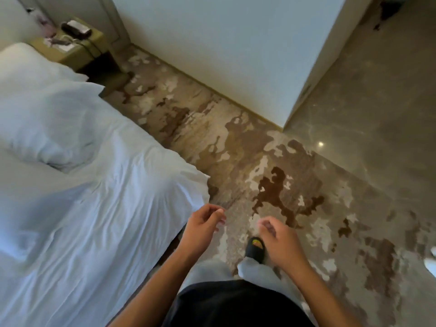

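Left hand (203, 226), right hand (279, 240), both loosely curled, beside white sheet (113, 190)

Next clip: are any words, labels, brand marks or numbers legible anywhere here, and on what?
No text can be read in this frame.
White papers on the tan bedside table: too blurred to read.
Yellow mark on the black slipper: too blurred to tell if it is lettering.
Black telephone: no legible marks.
White crumpled bedsheet: plain.
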The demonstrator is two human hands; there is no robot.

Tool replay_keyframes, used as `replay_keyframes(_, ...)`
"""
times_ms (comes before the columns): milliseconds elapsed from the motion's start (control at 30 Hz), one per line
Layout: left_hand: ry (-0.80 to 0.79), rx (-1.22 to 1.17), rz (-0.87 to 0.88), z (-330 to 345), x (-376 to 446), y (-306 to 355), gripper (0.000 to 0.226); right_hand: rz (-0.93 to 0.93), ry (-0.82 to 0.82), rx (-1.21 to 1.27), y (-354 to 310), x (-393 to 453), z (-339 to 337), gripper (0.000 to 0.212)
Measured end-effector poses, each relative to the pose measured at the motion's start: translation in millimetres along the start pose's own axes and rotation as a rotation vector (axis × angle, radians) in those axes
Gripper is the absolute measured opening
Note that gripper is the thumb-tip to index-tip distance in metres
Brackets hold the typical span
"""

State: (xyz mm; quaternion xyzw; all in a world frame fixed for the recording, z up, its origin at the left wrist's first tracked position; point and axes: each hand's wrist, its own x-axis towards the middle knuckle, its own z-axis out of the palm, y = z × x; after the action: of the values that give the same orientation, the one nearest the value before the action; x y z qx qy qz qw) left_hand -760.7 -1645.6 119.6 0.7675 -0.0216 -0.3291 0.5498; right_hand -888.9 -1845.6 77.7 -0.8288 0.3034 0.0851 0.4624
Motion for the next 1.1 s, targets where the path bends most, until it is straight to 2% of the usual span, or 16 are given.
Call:
replay_keyframes(67,0.098,-0.04,-0.036,-9,31,20,0.016,-0.083,-0.1,-0.042,-38,71,-21,0.01)
replay_keyframes(200,0.301,-0.134,-0.105,-32,87,48,0.016,-0.282,-0.262,-0.102,-124,203,-42,0.018)
replay_keyframes(367,0.466,-0.24,-0.168,-66,193,71,0.017,-0.439,-0.313,-0.129,-212,352,-38,0.016)
replay_keyframes(567,0.486,-0.288,-0.203,-118,357,136,0.017,-0.407,-0.379,-0.206,-293,497,-49,0.017)
replay_keyframes(833,0.452,-0.256,-0.081,-206,545,253,0.018,-0.341,-0.414,-0.235,-386,669,-70,0.007)
replay_keyframes(1000,0.55,-0.271,-0.038,-272,654,293,0.019,-0.395,-0.487,-0.276,-457,798,-35,0.008)
replay_keyframes(1100,0.682,-0.328,-0.087,-315,703,312,0.015,-0.445,-0.571,-0.307,-517,872,1,0.009)
